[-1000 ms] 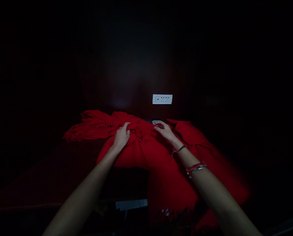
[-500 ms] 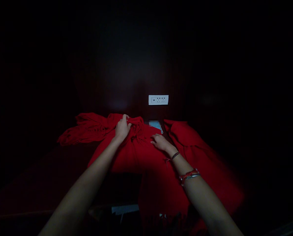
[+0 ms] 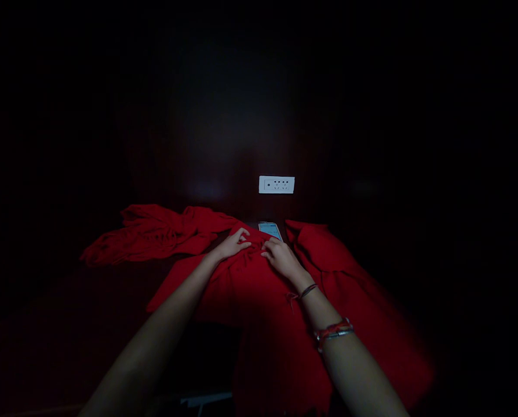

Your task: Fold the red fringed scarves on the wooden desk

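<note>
Red scarf (image 3: 259, 301) lay across the middle of the counter (image 3: 89, 324), its far part gathered in small folds between the two hands, its near part hanging down over the front edge. Left hand (image 3: 235, 244) rested on the folds from the left, thumb and forefinger bent, tips a little apart; could not tell whether cloth was pinched between them. Right hand (image 3: 281, 256) sat just beside it, fingers curled down to the same folds; grip there too dim to tell. Right wrist wore a thin dark cord bracelet (image 3: 309, 291), with a red-and-silver bracelet (image 3: 335, 331) higher up the forearm.

Bunched red cloth (image 3: 154, 234) lay to the left; whether joined to the scarf, unclear. More red cloth (image 3: 350, 272) spread along the right. Smartphone (image 3: 269, 230), screen lit pale blue, lay just beyond the right hand. White socket panel (image 3: 277, 185) on the dark wall (image 3: 241, 127) behind. Surroundings mostly black.
</note>
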A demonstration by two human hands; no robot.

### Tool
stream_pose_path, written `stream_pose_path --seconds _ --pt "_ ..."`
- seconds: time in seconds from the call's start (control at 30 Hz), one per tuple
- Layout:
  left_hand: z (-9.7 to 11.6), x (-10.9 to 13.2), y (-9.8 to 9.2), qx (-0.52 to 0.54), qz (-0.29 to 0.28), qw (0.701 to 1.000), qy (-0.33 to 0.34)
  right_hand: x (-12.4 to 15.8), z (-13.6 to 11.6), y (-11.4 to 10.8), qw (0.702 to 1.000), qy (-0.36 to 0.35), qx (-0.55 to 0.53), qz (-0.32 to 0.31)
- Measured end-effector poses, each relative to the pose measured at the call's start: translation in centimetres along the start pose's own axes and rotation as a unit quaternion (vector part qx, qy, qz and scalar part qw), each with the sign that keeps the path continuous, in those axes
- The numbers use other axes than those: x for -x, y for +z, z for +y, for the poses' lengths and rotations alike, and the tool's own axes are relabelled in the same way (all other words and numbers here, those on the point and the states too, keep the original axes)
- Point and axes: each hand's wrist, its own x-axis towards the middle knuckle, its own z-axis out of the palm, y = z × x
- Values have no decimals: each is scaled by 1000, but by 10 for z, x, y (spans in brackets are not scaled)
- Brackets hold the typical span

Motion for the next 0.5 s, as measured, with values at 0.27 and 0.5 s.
stream_pose_path --seconds 0.27,0.5 --pt "9 1 -28 14 -231 973 -22 1 1 1 999 -25 -35 29" --pt "9 -4 -35 47 -7 999 -15 3 1 0 997 -39 -51 50"
